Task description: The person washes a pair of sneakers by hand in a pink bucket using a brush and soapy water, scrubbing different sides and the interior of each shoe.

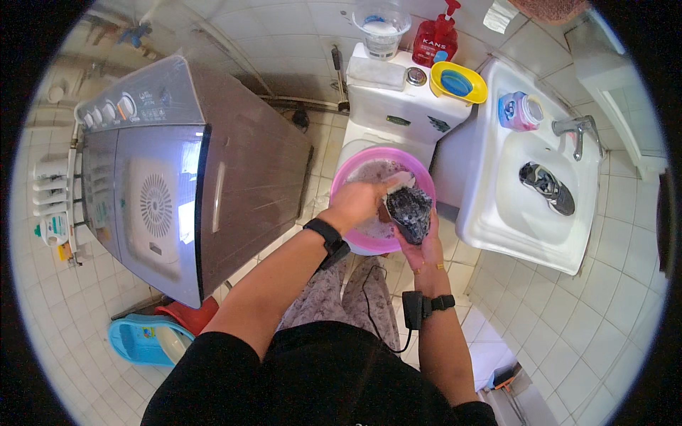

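Note:
A dark, wet sneaker (410, 213) with soap suds on it is tilted over the pink basin (342, 170). My right hand (425, 248) grips it from below and the right side. The fingers of my left hand (361, 202) are closed around a small whitish brush-like thing (403, 182), which is against the sneaker's upper end; its exact kind is partly hidden by my fingers. Foamy water (373, 170) fills part of the basin beneath both hands. Another dark sneaker (547, 189) with a light edge lies in the white sink (511, 220) to the right.
A toilet (391, 96) stands behind the basin; its tank top bears a clear tub (382, 42), red pump bottle (435, 39) and yellow dish (462, 74). A washing machine (249, 156) stands left. By the faucet (577, 131) is a blue-and-pink container (517, 111). Blue basins (135, 341) lie lower left.

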A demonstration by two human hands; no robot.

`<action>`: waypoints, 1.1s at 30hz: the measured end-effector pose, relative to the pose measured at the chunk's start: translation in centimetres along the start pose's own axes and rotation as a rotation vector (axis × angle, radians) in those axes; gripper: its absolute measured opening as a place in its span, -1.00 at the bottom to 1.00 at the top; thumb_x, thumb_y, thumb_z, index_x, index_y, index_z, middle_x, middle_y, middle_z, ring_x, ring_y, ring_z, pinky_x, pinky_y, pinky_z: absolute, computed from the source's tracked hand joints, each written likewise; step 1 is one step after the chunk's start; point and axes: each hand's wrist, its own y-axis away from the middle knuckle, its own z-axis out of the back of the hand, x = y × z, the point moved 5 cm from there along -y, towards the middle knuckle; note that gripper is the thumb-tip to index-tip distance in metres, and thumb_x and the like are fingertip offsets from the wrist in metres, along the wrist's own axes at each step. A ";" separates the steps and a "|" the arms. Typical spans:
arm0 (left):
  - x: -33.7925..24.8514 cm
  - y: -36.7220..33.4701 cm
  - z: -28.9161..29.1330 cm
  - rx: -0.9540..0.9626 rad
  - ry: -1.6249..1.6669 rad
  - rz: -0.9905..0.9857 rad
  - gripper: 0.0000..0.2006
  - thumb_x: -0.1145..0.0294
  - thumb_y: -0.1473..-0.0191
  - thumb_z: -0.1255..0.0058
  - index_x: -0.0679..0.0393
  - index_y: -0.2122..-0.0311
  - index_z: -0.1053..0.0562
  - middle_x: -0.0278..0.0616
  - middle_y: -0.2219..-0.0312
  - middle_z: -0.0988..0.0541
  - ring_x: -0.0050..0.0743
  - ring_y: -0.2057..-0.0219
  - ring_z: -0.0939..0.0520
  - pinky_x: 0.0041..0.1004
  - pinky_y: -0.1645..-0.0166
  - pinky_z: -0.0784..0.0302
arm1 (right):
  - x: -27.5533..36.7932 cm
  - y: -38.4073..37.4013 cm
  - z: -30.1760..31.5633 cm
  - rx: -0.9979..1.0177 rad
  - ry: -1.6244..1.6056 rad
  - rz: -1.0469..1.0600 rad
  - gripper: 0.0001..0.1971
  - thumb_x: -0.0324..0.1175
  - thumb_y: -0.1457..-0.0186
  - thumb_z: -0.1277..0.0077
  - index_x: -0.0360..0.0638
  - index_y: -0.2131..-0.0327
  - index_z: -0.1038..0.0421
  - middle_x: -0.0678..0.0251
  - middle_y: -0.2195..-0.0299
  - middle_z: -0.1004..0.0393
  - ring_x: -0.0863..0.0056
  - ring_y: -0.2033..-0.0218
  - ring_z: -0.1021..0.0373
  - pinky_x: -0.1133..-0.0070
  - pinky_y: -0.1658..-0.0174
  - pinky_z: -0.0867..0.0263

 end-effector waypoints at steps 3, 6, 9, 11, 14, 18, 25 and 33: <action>1.2 0.3 0.5 0.006 -0.108 0.087 -0.57 0.39 -0.24 0.10 -0.29 -0.18 -0.44 0.02 0.43 -0.58 0.00 0.40 -0.62 -0.19 0.27 -0.52 | 0.0 0.5 -0.6 0.064 -0.050 0.026 -0.47 0.15 -0.21 -0.02 -0.05 -0.04 -0.38 0.23 0.08 -0.54 0.25 0.11 -0.52 0.31 0.13 -0.54; -4.4 2.8 3.3 -0.050 0.242 -0.080 -0.54 0.41 -0.23 0.05 -0.29 -0.21 -0.42 -0.02 0.47 -0.57 -0.15 0.47 -0.61 -0.28 0.31 -0.53 | 1.6 -0.2 0.0 0.055 -0.098 0.029 -0.51 0.06 -0.25 0.01 -0.07 -0.07 -0.32 0.21 0.10 -0.53 0.24 0.15 -0.54 0.37 0.23 -0.59; -4.1 3.8 2.9 -0.154 0.318 -0.093 -0.52 0.42 -0.22 0.02 -0.29 -0.23 -0.40 -0.04 0.50 -0.55 -0.21 0.48 -0.59 -0.29 0.31 -0.52 | 1.2 -0.1 -0.9 0.124 -0.057 0.026 -0.53 0.05 -0.26 0.02 -0.07 -0.05 -0.33 0.22 0.13 -0.54 0.25 0.16 -0.54 0.34 0.25 -0.59; -2.9 3.5 2.1 -0.166 0.283 -0.112 -0.52 0.42 -0.22 0.05 -0.29 -0.23 -0.39 -0.01 0.47 -0.57 -0.12 0.44 -0.62 -0.25 0.29 -0.52 | 1.1 0.1 -1.1 0.127 -0.054 0.030 -0.53 0.04 -0.25 0.01 -0.08 -0.04 -0.33 0.21 0.12 -0.54 0.25 0.16 -0.53 0.31 0.25 -0.58; 0.6 0.9 0.5 -0.063 0.043 -0.012 -0.59 0.42 -0.12 0.05 -0.19 -0.08 -0.53 0.01 0.39 -0.61 0.07 0.34 -0.62 -0.11 0.27 -0.51 | 0.6 0.5 -0.8 0.047 -0.042 -0.005 -0.51 0.06 -0.24 0.00 -0.10 -0.04 -0.34 0.20 0.10 -0.53 0.28 0.14 -0.53 0.30 0.21 -0.57; 2.0 0.0 1.6 -0.061 -0.025 0.162 -0.66 0.18 -0.29 0.10 -0.25 -0.14 -0.48 0.05 0.32 -0.61 0.06 0.38 -0.64 -0.13 0.29 -0.52 | 0.1 0.7 0.0 -0.006 -0.050 -0.059 -0.51 0.07 -0.24 0.01 -0.09 -0.04 -0.35 0.22 0.10 -0.53 0.29 0.14 -0.53 0.32 0.21 -0.58; -2.6 1.0 2.2 -0.030 0.273 0.073 -0.68 0.14 -0.28 0.04 -0.26 -0.12 -0.50 0.03 0.42 -0.59 -0.08 0.47 -0.64 -0.20 0.37 -0.49 | 0.4 0.9 0.0 0.061 -0.028 -0.051 -0.52 0.07 -0.23 0.02 -0.05 -0.05 -0.36 0.25 0.09 -0.54 0.30 0.15 -0.54 0.35 0.25 -0.60; 3.5 -2.1 1.0 -0.136 -0.026 0.189 -0.68 0.10 -0.29 0.09 -0.29 -0.11 -0.49 0.08 0.34 -0.61 0.16 0.33 -0.61 -0.10 0.22 -0.53 | -0.7 2.0 -0.3 0.003 -0.030 -0.094 -0.53 0.05 -0.23 0.01 -0.06 -0.04 -0.36 0.25 0.07 -0.54 0.27 0.13 -0.54 0.32 0.23 -0.59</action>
